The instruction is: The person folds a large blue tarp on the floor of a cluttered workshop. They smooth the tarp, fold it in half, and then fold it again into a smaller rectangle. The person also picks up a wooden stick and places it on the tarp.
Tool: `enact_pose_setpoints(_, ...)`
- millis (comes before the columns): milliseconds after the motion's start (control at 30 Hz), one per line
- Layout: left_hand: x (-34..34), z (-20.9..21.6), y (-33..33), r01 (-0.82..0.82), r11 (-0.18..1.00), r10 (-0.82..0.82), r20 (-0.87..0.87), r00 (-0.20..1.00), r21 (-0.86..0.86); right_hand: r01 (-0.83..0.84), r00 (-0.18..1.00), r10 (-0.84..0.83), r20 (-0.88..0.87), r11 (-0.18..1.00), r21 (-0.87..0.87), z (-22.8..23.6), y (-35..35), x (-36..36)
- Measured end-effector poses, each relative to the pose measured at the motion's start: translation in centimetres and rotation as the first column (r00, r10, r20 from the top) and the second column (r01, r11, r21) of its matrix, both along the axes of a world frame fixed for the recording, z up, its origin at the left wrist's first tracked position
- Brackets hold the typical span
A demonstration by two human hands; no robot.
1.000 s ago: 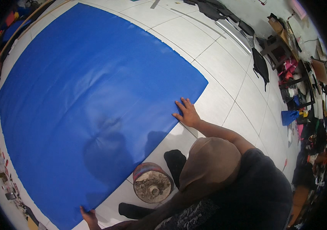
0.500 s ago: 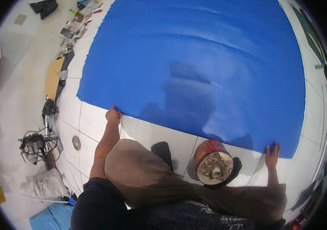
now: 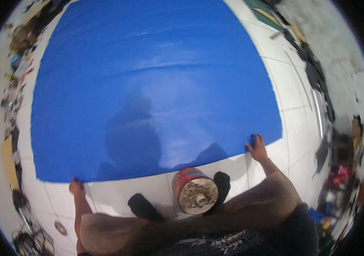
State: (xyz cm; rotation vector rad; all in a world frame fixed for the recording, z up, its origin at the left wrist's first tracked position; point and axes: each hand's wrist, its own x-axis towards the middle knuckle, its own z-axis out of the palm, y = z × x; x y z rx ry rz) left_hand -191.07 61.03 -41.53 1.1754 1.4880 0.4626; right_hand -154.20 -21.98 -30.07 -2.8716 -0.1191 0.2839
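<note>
hands first: the left hand (image 3: 76, 186) sits at the near left corner of the blue sheet (image 3: 148, 85), fingers curled down onto its edge, apparently pinching the cloth there, though the grip itself is too small to make out surely. the right hand (image 3: 256, 147) rests at the near right corner of the sheet, fingers spread and bent over the hem, touching it; whether it pinches or only presses i cannot tell. both arms reach out wide from the lower edge, well apart, one to each corner.

the sheet lies flat on the floor (image 3: 293, 98), spreading away from both hands toward the top of the view, its near edge running between them in a slightly bowed line. faint creases cross its middle, and the person's shadow falls on its near part.

between the arms, just on the near side of the sheet's edge, stands a red tin (image 3: 195, 192) with a crusted, greyish top, on the white tiles. a black-socked foot (image 3: 222, 182) is just beside the tin on its right, another (image 3: 143, 208) lies near it on the left. bare knees fill the lower edge.

a small round disc (image 3: 60, 228) lies on the tiles near the left forearm. clutter lines the floor along the left rim, and dark scraps (image 3: 314, 72) lie along the right.
</note>
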Motion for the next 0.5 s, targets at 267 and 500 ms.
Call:
enact_pose_setpoints(267, 4.0, 4.3, -3.3, -0.192, 0.98, 0.194, -0.028, 0.981, 0.058, 0.102, 0.995, -0.102, 0.004, 0.995, -0.014, 2.8, 1.5, -0.9)
enact_pose_setpoints(500, 4.6, 5.7, -3.7, -0.143, 0.959, 0.153, -0.022, 0.988, 0.247, 0.114, 0.993, -0.112, 0.046, 0.993, -0.026, 3.4, 1.9, -0.9)
